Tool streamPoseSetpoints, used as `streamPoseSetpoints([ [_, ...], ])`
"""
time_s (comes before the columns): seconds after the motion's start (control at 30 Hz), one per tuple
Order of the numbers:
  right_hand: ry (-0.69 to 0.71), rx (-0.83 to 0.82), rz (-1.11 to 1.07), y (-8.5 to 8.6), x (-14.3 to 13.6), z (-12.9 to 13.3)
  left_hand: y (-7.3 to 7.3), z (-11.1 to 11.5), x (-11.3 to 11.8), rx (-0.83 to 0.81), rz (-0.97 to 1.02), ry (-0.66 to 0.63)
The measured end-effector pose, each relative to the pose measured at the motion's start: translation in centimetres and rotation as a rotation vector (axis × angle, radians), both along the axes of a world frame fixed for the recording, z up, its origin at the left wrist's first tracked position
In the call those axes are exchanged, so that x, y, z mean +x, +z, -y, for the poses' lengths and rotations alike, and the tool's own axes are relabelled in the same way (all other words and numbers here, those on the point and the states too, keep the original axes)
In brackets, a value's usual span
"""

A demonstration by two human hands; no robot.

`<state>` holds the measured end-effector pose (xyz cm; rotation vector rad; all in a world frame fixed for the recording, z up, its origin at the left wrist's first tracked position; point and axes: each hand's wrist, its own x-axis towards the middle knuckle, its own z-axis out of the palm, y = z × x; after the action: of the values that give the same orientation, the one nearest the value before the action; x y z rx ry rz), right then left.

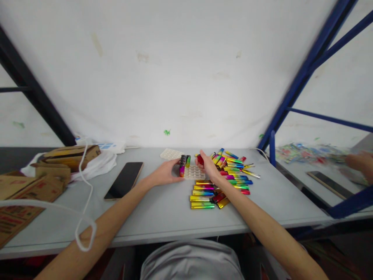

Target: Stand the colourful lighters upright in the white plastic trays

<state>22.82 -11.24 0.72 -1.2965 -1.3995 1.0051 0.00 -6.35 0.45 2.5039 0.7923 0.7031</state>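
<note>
A whitish tray with rows of round holes [196,173] lies on the desk in front of me. Along its left side stands a row of upright lighters [182,168], and one more lighter [188,161] stands beside that row. My left hand [166,173] is closed around the tray's left end, thumb at the front and fingers behind, against the row. Over the tray's right part, my right hand [208,167] pinches a red lighter [200,159], mostly covered by the fingers. Right of the tray spreads a pile of shiny multicoloured lighters [233,171], partly under my right forearm.
A second holed tray [171,154] lies behind, near the wall. To the left are a black phone [124,181], cardboard boxes [70,157] and a white cable [90,190]. Past the blue metal frame [272,147] at right, another person's blurred hand [361,165] shows above a neighbouring desk.
</note>
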Motion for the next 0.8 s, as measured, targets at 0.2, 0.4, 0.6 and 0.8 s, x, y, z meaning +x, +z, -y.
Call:
streamPoseSetpoints([
  [0.2,0.035,0.091,-0.037,0.2,-0.6,0.3,0.1,0.0,0.0,-0.007,0.003,-0.006],
  [0.4,0.073,0.211,0.170,-0.1,0.0,0.3,0.0,0.0,0.0,-0.015,-0.008,0.009],
  [0.6,-0.025,0.444,0.267,-0.4,0.6,0.0,0.1,0.1,0.0,-0.026,0.001,-0.003],
  [0.8,-0.032,0.497,0.433,0.3,0.6,0.6,0.1,0.1,0.0,-0.030,-0.004,0.007],
])
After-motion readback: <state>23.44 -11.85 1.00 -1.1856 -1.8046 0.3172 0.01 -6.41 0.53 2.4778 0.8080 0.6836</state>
